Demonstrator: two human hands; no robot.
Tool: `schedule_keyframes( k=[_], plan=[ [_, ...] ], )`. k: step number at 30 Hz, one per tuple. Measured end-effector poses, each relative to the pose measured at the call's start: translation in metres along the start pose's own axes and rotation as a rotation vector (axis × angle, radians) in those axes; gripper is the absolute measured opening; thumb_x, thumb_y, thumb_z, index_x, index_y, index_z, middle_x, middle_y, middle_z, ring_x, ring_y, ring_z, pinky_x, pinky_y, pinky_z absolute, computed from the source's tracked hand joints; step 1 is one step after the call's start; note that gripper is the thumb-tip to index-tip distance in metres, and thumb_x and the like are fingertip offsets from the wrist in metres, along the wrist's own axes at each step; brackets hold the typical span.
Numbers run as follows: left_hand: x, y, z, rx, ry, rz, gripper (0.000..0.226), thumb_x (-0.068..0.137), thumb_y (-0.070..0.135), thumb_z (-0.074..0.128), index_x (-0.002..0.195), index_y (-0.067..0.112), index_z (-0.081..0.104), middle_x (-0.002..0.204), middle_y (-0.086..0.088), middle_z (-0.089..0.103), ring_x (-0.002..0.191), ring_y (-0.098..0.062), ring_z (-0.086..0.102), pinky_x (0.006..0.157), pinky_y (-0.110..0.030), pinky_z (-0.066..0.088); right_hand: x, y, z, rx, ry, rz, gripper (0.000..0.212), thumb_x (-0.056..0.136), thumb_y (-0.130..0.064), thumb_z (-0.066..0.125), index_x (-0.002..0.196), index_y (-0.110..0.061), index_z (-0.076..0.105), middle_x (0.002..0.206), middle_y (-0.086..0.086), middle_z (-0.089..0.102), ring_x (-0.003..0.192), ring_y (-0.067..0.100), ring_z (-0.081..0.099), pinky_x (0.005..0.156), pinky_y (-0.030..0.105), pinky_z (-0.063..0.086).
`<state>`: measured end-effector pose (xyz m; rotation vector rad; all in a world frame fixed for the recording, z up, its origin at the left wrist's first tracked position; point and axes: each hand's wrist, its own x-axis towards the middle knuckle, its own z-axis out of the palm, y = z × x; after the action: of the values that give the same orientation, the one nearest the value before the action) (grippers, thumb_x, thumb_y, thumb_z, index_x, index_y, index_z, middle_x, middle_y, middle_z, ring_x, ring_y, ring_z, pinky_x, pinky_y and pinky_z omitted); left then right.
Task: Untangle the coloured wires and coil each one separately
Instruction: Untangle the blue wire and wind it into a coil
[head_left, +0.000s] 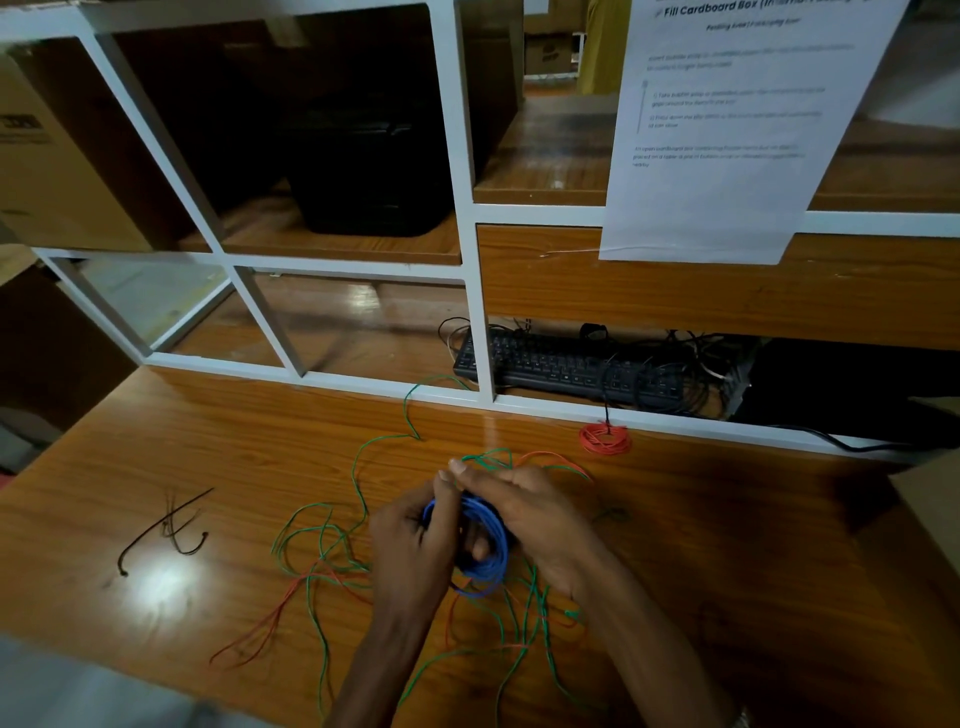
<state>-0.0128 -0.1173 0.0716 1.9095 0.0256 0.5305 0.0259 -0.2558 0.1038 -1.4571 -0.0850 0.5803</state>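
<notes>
Blue wire: a blue coil is being held between both hands just above the table; its ring is standing roughly upright, with the opening facing the camera.
Left hand: the left hand is curling round the left side of the blue coil, its thumb pointing up toward the right thumb.
Right hand: the right hand is wrapping the coil's right side, its thumb and forefinger pinching a strand at the top.
Green wire: loose green wire is sprawling over the table in loops, 1 long run trailing away from the hands toward the shelf frame.
Orange wire: loose orange wire is lying tangled with the green, 1 long loop stretching toward the near left.
Red coil: 1 small finished red-orange coil is lying flat near the table's far edge, well apart from the hands.
Black ties: thin black ties are lying on the left of the table.
Shelf compartments: a black keyboard with dark cables is sitting in the low right compartment; a black case is filling an upper 1.
Writing: a hanging paper sheet is headed "Fill Cardboard Box"; the smaller print is too blurred to read.
</notes>
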Motion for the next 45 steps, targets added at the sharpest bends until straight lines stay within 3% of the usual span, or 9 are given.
schedule_keyframes(
  k=[8, 11, 14, 19, 27, 31, 34, 39, 45],
  plan=[
    [0.002, -0.012, 0.010, -0.174, 0.031, -0.373, 0.062, 0.110, 0.039, 0.049, 0.056, 0.009, 0.045, 0.046, -0.002, 0.040, 0.042, -0.016, 0.035, 0.051, -0.030, 0.028, 0.003, 0.028, -0.006, -0.271, -0.024, -0.121, 0.038, 0.098, -0.058, 0.058, 0.132, -0.048, 0.046, 0.114, -0.009, 0.066, 0.104, 0.004, 0.067, 0.094, 0.036, 0.056],
    [0.000, -0.016, 0.018, -0.405, -0.012, -0.607, 0.062, 0.106, 0.048, 0.052, 0.074, -0.004, 0.064, 0.060, -0.016, 0.052, 0.052, -0.022, 0.050, 0.055, -0.035, 0.039, 0.005, 0.036, -0.003, -0.417, -0.042, -0.228, 0.038, 0.105, -0.056, 0.041, 0.140, -0.045, 0.051, 0.097, -0.007, 0.064, 0.088, 0.011, 0.065, 0.085, 0.040, 0.055],
    [-0.002, -0.016, 0.030, -0.541, -0.076, -0.793, 0.070, 0.096, 0.069, 0.056, 0.088, 0.001, 0.069, 0.071, -0.016, 0.059, 0.065, -0.026, 0.060, 0.064, -0.039, 0.044, 0.006, 0.048, -0.003, -0.699, 0.115, -0.301, 0.036, 0.109, -0.055, 0.027, 0.134, -0.041, 0.049, 0.109, -0.005, 0.058, 0.100, 0.011, 0.060, 0.091, 0.042, 0.051],
    [-0.008, -0.013, 0.045, -0.390, -0.117, -0.755, 0.067, 0.097, 0.074, 0.042, 0.056, 0.021, 0.049, 0.053, -0.001, 0.047, 0.048, -0.017, 0.047, 0.051, -0.026, 0.037, 0.004, 0.049, -0.009, -0.950, 0.253, -0.246, 0.031, 0.110, -0.041, 0.029, 0.117, -0.024, 0.054, 0.109, 0.002, 0.061, 0.100, 0.028, 0.062, 0.082, 0.045, 0.049],
    [-0.030, -0.026, 0.068, -0.219, -0.238, -0.547, 0.052, 0.107, 0.050, 0.040, 0.107, 0.006, 0.069, 0.093, -0.010, 0.077, 0.087, -0.022, 0.076, 0.065, -0.032, 0.060, 0.003, 0.070, -0.021, -0.828, 0.375, -0.229, 0.036, 0.101, -0.042, 0.032, 0.097, -0.018, 0.059, 0.097, 0.007, 0.068, 0.095, 0.031, 0.065, 0.078, 0.041, 0.047],
    [-0.039, -0.030, 0.080, -0.176, -0.220, -0.544, 0.045, 0.107, 0.050, 0.037, 0.107, 0.018, 0.069, 0.102, -0.010, 0.076, 0.093, -0.017, 0.075, 0.076, -0.041, 0.061, 0.007, 0.093, -0.032, -0.740, 0.340, -0.109, 0.044, 0.107, -0.043, 0.028, 0.135, -0.024, 0.057, 0.132, 0.004, 0.064, 0.125, 0.022, 0.056, 0.106, 0.039, 0.043],
    [-0.047, -0.037, 0.080, -0.115, -0.284, -0.644, 0.036, 0.111, 0.052, 0.035, 0.126, 0.031, 0.060, 0.133, 0.001, 0.066, 0.121, -0.015, 0.065, 0.105, -0.042, 0.055, 0.001, 0.098, -0.040, -0.653, 0.232, -0.032, 0.050, 0.110, -0.047, 0.026, 0.156, -0.030, 0.040, 0.158, -0.005, 0.046, 0.148, 0.014, 0.035, 0.123, 0.032, 0.023],
    [-0.066, -0.059, 0.082, -0.173, -0.304, -0.800, 0.067, 0.087, 0.089, 0.040, 0.133, 0.045, 0.062, 0.138, 0.016, 0.066, 0.131, -0.009, 0.062, 0.109, -0.043, 0.052, -0.023, 0.102, -0.034, -0.811, 0.289, -0.163, 0.056, 0.109, -0.046, 0.020, 0.153, -0.022, 0.045, 0.152, 0.003, 0.053, 0.141, 0.022, 0.047, 0.118, 0.037, 0.035],
    [-0.061, -0.017, 0.074, -0.327, -0.268, -0.826, 0.051, 0.114, 0.044, 0.026, 0.104, 0.023, 0.071, 0.116, -0.018, 0.077, 0.111, -0.027, 0.073, 0.101, -0.048, 0.057, -0.031, 0.104, -0.028, -0.783, 0.325, -0.208, 0.046, 0.106, -0.050, 0.036, 0.152, -0.046, 0.041, 0.136, 0.005, 0.059, 0.129, 0.023, 0.054, 0.105, 0.038, 0.047]
  ],
)
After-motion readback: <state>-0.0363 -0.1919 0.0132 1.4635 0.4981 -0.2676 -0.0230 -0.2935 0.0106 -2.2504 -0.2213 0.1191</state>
